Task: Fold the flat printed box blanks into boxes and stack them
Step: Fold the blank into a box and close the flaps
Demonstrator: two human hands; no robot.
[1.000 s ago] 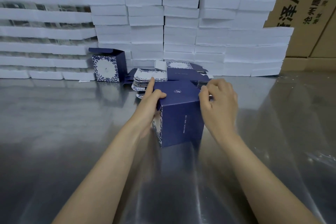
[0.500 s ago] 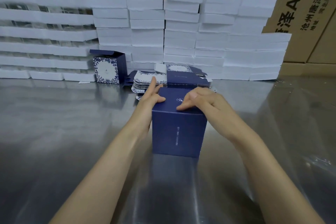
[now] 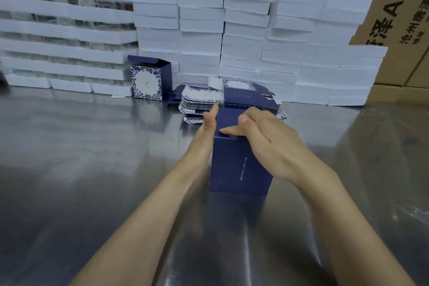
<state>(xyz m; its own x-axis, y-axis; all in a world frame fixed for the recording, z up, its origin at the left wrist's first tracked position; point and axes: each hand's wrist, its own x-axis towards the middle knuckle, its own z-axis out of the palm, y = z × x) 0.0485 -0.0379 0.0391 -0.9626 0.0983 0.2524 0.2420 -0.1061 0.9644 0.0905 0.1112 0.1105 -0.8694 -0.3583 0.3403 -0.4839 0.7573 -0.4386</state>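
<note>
Head view. The folded box (image 3: 239, 169), dark blue with a line of small white print down its near face, stands upright on the metal table (image 3: 92, 146), directly in front of me and between my two forearms.

My left hand (image 3: 207, 130) lies flat against the box's left wall. The digits I can see are straight, one of them pointing up past the top edge; it presses the side and grips nothing. My right hand (image 3: 269, 139) rests over the top right of the box. Its index finger (image 3: 228, 132) is stretched out to the left along the near top edge and presses the closed lid down. The thumb is lifted clear above the lid, and the hand holds nothing in a pinch.

Just behind the box, touching the table, lies the pile of flat printed blanks (image 3: 232, 100). To the left of that pile stands a second box (image 3: 148, 81), floral-fronted, with its lid flap open. Stacked white slabs (image 3: 255, 42) form a wall behind, with brown cartons (image 3: 394, 7) beyond.
</note>
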